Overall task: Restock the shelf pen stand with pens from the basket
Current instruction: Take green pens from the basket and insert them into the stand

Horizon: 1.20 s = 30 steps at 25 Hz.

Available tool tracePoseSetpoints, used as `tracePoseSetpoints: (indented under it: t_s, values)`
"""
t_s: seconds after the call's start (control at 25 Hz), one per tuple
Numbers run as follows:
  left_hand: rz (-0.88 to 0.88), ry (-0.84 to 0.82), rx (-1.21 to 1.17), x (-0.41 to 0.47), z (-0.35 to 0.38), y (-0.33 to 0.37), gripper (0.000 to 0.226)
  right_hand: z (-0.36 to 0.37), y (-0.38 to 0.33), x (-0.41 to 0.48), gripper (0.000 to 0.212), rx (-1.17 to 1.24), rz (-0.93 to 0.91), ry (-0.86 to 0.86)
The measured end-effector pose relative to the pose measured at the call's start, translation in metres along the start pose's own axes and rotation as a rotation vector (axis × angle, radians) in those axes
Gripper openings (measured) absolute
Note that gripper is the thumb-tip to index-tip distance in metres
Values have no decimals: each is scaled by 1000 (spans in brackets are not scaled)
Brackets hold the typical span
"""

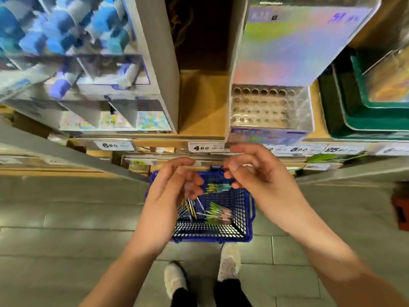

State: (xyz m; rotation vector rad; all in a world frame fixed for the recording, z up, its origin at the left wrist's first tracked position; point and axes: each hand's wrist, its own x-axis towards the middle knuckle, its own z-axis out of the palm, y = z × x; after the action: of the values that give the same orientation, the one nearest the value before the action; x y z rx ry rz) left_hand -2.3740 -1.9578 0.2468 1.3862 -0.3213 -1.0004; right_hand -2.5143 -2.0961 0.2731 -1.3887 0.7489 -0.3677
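- Holding nothing for sure: left hand (pixel 174 187) loosely curled with fingers bent, right hand (pixel 254 171) half curled too, both in the middle of the frame above the blue basket (pixel 243 209). Too blurry to tell if a thin pen sits between the fingers.
- Lying in the basket, low in the middle: pens (pixel 212 212), yellow, green and pink, in small loose piles.
- Standing on the shelf, upper right of the middle: pen stand (pixel 265 107), a clear box with rows of round holes, all looking empty.
- Best way now: reach down, pinch a few pens by one end, line them up straight, then lift.
- Then drop one pen into each hole, starting with the back row so later pens are not knocked.
- Watch out for the shiny box (pixel 305 45) leaning over the stand from above; come in from the front, low.
- Mind the price tags (pixel 205 147) on the shelf edge, just above the hands.
- Keep feet (pixel 229 260) back from the basket.
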Motion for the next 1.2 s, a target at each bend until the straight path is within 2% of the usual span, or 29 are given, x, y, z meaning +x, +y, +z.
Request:
tracePoseSetpoints:
  t_s: [0.08,0.2,0.4,0.56,0.64,0.76,1.0,1.12,1.2]
  values:
    - [-67,46,-10,-3,-16,-34,28,5,40,-8,34,25,85,32]
    - [-165,77,-1,1,-40,-101,17,12,118,-18,21,3,217,84]
    - [-284,113,41,30,-80,-236,13,28,267,-14,21,-187,349,68]
    - [-380,110,77,58,-107,-346,10,39,374,8,41,-268,441,61]
    - [-393,80,80,77,-116,-393,10,36,420,26,42,-341,441,15]
    - [-400,78,95,113,-122,-440,10,23,474,61,34,-529,409,-76]
    - [-450,10,281,190,-140,-517,15,-1,573,159,45,-1079,300,-388]
    - [-542,50,308,211,-149,-535,24,-2,605,193,45,-1435,245,-556]
    - [-564,67,342,213,-154,-539,26,4,622,202,39,-1594,176,-608]
